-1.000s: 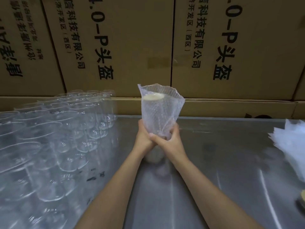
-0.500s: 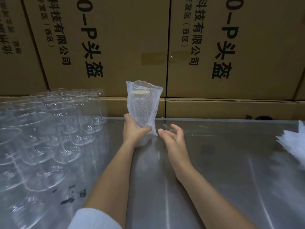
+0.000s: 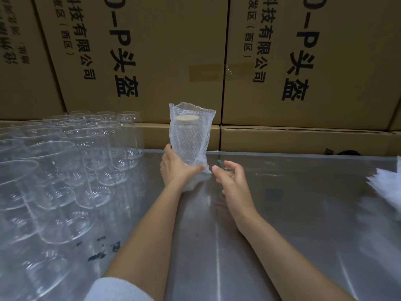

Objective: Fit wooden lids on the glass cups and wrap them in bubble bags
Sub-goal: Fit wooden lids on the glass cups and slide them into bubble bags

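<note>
On a reflective metal table (image 3: 282, 213) backed by stacked cardboard boxes (image 3: 173, 51), the left hand (image 3: 176, 168) grips an upright bubble-bagged cup (image 3: 189, 135) while the right hand (image 3: 233, 183) hovers beside it, fingers loose, near rows of glass cups (image 3: 65, 159).

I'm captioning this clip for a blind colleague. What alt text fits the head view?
The left hand grips a lidded glass cup in a bubble bag, upright at the far edge of a steel table; the right hand hovers open beside it. Bare glass cups crowd the left, before cardboard boxes.
</note>
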A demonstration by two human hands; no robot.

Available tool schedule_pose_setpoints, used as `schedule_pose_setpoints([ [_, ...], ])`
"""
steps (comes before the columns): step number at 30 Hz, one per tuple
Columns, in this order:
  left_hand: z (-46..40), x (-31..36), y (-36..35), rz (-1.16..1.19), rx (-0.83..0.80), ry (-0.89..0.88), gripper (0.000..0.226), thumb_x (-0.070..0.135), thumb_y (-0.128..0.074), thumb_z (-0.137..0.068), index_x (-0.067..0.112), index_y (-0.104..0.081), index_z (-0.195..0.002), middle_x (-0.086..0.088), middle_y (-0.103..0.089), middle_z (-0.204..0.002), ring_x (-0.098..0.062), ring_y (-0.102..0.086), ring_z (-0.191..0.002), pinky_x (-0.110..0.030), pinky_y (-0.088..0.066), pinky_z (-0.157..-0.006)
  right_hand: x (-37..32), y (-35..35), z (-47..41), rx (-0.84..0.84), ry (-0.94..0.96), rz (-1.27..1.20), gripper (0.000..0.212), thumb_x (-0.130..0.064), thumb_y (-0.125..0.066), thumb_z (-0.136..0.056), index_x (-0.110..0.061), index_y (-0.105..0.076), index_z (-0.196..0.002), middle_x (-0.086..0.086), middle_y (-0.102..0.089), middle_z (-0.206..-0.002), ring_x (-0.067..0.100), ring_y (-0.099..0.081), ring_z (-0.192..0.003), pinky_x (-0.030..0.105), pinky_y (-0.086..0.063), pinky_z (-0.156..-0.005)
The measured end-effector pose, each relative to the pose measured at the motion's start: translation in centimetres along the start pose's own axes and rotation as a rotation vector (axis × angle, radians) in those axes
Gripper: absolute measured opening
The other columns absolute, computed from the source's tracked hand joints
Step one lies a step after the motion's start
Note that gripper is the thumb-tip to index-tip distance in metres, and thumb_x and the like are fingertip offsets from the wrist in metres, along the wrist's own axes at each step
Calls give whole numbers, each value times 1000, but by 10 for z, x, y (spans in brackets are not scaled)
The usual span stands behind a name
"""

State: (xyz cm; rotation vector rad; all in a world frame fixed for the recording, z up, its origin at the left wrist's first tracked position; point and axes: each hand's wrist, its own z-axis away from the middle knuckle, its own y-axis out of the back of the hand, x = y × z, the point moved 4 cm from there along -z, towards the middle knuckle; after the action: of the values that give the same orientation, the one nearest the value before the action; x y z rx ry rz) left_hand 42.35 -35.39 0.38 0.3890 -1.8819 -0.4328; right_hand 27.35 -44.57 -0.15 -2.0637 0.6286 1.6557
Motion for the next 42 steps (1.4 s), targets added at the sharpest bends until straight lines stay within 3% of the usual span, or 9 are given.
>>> schedule_pose_setpoints([
  [4, 8, 1, 1, 6, -44, -8, 121, 41, -85, -63, 21, -4, -150, -8, -10, -152, -33, -17, -140, -44, -24, -115, 0, 0, 0, 3, 13, -6, 47, -33, -60, -92, -20, -44, -134, -18, -59, -87, -5, -56, -86, 17, -39, -70],
  [8, 7, 0, 1, -2, -32, -24, 102, 34, -78, -72, 20, -10, -147, -9, -19, -145, -34, -27, -134, -43, -33, -105, 1, -2, 0, -16, 16, 6, 47, -34, -61, -91, -20, -46, -133, -18, -59, -82, -6, -57, -80, 17, -41, -67],
  [10, 5, -1, 1, 9, -23, -42, 98, 32, -77, -73, 22, -13, -146, -10, -25, -140, -33, -39, -128, -42, -39, -101, 1, -2, -1, -32, 10, 10, 46, -35, -60, -91, -21, -46, -132, -19, -58, -81, -7, -57, -75, 9, -42, -54],
  [13, 2, -1, 1, 17, -23, -37, 101, 35, -79, -69, 26, -13, -145, -8, -28, -137, -31, -43, -123, -36, -38, -92, 2, -3, 0, -48, 4, 6, 45, -35, -59, -92, -22, -45, -132, -18, -58, -87, -2, -57, -83, 3, -37, -43],
  [28, -11, -2, -5, 10, -24, -18, 96, 29, -75, -70, 29, -14, -145, -7, -28, -133, -31, -49, -117, -35, -39, -90, 5, -5, -3, -68, 9, 7, 42, -36, -59, -91, -26, -46, -130, -15, -57, -97, 2, -56, -90, 4, -37, -42],
  [39, -6, -1, 1, 43, 32, -22, 94, 31, -82, -68, 23, -22, -140, -9, -27, -136, -30, -47, -119, -36, -41, -91, 7, -4, -5, -64, 20, 41, 38, -39, -58, -91, -30, -46, -126, -15, -59, -102, 4, -58, -99, 6, -38, -48],
  [42, 4, 0, 6, 72, 85, 3, 98, 33, -84, -67, 20, -22, -142, -10, -26, -139, -31, -44, -123, -38, -41, -94, 6, -5, -2, -47, 27, 64, 39, -40, -59, -90, -28, -47, -125, -15, -59, -98, 4, -57, -95, 23, -53, -65],
])
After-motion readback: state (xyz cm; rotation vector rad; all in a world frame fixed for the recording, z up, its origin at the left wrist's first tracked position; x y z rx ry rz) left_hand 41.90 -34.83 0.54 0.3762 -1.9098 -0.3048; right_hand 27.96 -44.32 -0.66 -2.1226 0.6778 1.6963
